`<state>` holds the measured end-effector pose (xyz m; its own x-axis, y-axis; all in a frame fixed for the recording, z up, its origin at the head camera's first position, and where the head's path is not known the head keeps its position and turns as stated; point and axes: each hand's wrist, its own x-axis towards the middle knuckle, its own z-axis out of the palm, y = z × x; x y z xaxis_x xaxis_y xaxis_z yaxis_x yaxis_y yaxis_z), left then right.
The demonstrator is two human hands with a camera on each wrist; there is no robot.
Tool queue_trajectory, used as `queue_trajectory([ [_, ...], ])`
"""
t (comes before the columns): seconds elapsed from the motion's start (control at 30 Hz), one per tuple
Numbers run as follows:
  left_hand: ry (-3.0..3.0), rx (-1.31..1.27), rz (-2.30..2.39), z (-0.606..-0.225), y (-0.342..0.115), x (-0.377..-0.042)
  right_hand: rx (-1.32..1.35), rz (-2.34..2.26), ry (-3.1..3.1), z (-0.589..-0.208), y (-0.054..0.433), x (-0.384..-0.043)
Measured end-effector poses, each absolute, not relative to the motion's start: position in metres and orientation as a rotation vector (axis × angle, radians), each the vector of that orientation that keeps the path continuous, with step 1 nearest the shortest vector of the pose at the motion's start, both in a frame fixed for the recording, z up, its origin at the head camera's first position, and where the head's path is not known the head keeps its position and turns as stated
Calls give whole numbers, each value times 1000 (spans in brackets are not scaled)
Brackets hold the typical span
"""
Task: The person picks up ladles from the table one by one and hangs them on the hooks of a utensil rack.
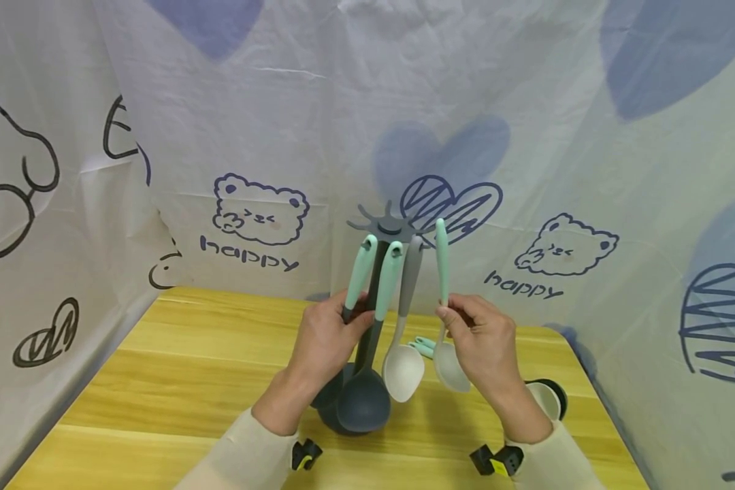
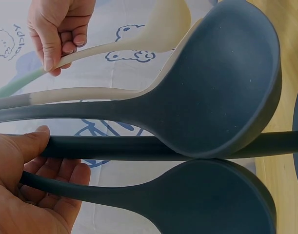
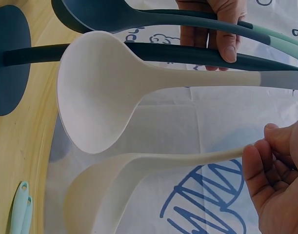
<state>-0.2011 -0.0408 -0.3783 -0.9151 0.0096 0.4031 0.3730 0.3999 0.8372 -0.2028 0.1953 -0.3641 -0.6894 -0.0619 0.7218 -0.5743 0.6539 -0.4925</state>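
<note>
A dark utensil stand with a spoked hanging top [image 1: 388,228] rises from the table. My left hand [image 1: 327,333] grips its pole [image 2: 105,147], thumb across the front and fingers behind. Two dark ladles with mint handles, the nearer bowl [image 1: 363,401] facing me, hang on the stand's left and front. Beside them hangs a white ladle with a grey handle [image 1: 404,371]. My right hand [image 1: 484,337] pinches another white ladle [image 1: 451,367] by its neck, just below the mint handle, which points up at the stand's right side.
Mint-handled utensils [image 1: 425,346] lie on the wooden table [image 1: 220,347] behind the ladles. At the right edge, a white and a black round piece [image 1: 548,398] sit nested, partly behind my forearm. Printed cloth [image 1: 318,102] encloses the back and sides.
</note>
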Motion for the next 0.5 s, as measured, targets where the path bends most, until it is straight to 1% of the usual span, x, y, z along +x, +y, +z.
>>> queue_trajectory([
  [0.5, -2317, -347, -1490, -380, -42, -202, 479, 936, -2221, -364, 192, -206],
])
